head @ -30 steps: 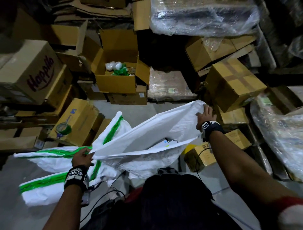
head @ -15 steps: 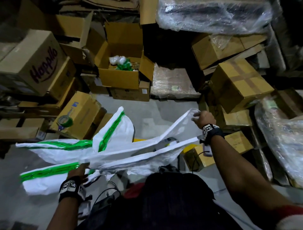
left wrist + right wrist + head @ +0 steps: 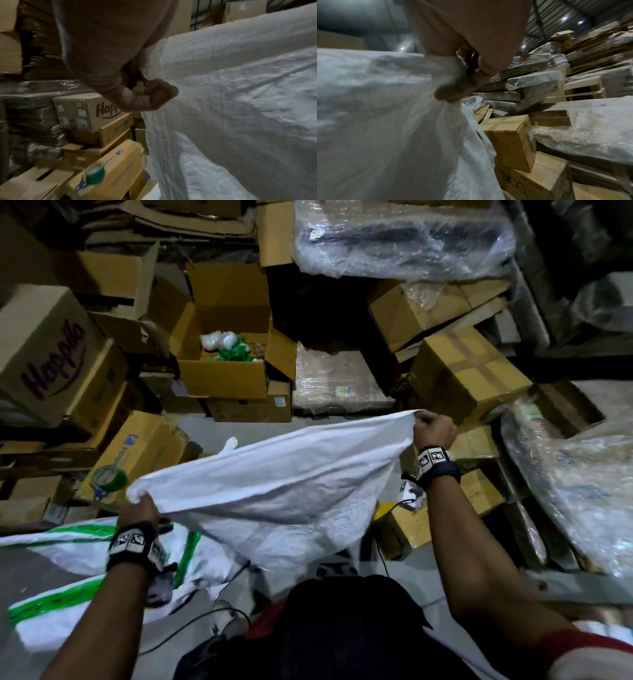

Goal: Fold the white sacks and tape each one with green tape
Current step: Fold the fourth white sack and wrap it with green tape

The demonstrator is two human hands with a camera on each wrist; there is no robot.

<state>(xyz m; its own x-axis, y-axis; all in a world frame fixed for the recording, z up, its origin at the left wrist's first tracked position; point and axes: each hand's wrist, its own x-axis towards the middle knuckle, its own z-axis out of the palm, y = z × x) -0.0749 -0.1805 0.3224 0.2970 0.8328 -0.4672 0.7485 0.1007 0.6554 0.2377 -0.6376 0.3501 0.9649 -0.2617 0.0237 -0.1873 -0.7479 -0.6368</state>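
Sack now lifted and pulled flat, ready to fold.
Left hand (image 3: 140,506) and right hand (image 3: 432,430) each fist a top corner of the white sack (image 3: 274,487), up from slack a second ago; green tape (image 3: 109,478) waits on a box.

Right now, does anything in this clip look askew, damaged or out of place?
Nothing alarming. The white sack hangs stretched between the left hand and right hand. The green tape roll sits on a tilted carton, and the surrounding boxes are piled unevenly.
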